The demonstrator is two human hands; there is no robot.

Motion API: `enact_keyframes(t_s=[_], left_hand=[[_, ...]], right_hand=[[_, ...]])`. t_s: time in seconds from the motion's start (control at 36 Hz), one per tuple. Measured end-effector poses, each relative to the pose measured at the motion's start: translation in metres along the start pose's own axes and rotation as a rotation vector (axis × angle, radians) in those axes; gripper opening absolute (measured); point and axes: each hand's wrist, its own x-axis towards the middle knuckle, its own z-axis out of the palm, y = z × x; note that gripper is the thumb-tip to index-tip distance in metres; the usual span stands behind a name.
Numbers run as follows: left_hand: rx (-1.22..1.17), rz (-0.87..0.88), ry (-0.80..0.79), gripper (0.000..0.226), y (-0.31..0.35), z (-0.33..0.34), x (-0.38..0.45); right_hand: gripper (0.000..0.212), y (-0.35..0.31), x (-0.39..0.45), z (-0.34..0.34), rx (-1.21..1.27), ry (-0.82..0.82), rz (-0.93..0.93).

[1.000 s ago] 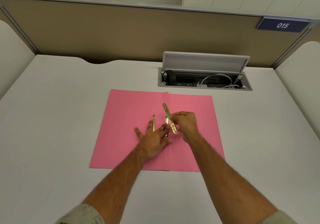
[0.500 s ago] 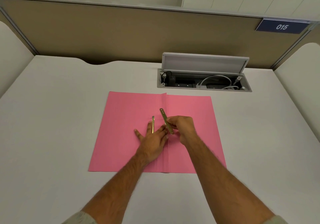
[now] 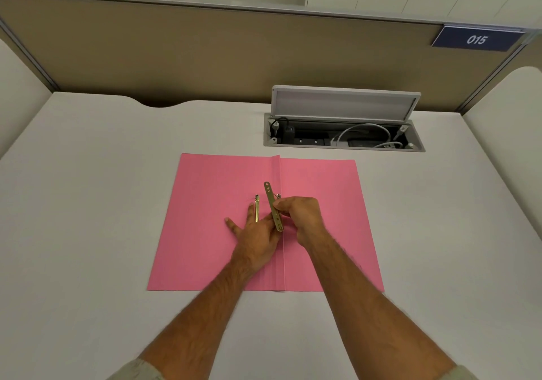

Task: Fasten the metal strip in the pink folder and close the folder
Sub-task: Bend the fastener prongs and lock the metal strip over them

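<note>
The pink folder (image 3: 223, 221) lies open and flat on the desk (image 3: 88, 203), spine crease running away from the person near the folder's middle. It holds no paper; its only contents are brass fastener parts. One prong (image 3: 257, 208) stands upright just left of the crease, between two fingers of the left hand (image 3: 258, 241). That hand lies palm down on the left leaf, fingers spread flat and closed on nothing. The right hand (image 3: 299, 218) has its grip clamped on the metal strip (image 3: 273, 206), thumb and fingertips pinching it near its middle. The strip is tilted, its far end pointing up and to the left, its near end low over the crease, touching or just above the left hand's finger. A second small metal part shows just behind the right fingertips; what it is cannot be told.

Behind the folder, a cable well (image 3: 343, 139) is set into the desk with its lid (image 3: 343, 104) raised; inside are white cables and dark plugs. A tan partition (image 3: 205, 57) bounds the desk at the rear and carries a blue plate (image 3: 476, 39) marked 015.

Compared with half a second earlier, the strip sits slightly further from the person and the right hand's hold has shifted along it; the left hand is unchanged.
</note>
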Motion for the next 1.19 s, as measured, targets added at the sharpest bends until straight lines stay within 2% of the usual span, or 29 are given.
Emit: enact_keyframes(t_s=[0.36,0.72,1.0,1.11,1.19], left_hand=[[0.002,0.029,0.007,0.036,-0.007,0.005,-0.001],[0.110,0.004,-0.041,0.094,-0.025,0.011,-0.010],[0.111,0.036,-0.042,0.088,-0.023,0.011,-0.006],[0.140,0.042,-0.073,0.091,-0.021,0.010,-0.003],[0.151,0.045,-0.094,0.093,-0.020,0.011,-0.001]], right_hand=[[0.006,0.000,-0.008,0.004,-0.115,0.072,-0.036],[0.015,-0.001,-0.005,0.011,-0.485,0.180,-0.095],[0.003,0.003,0.000,0.005,-0.711,0.235,-0.173],[0.005,0.002,0.004,0.006,-0.733,0.234,-0.206],[0.017,-0.002,0.009,0.005,-0.720,0.198,-0.275]])
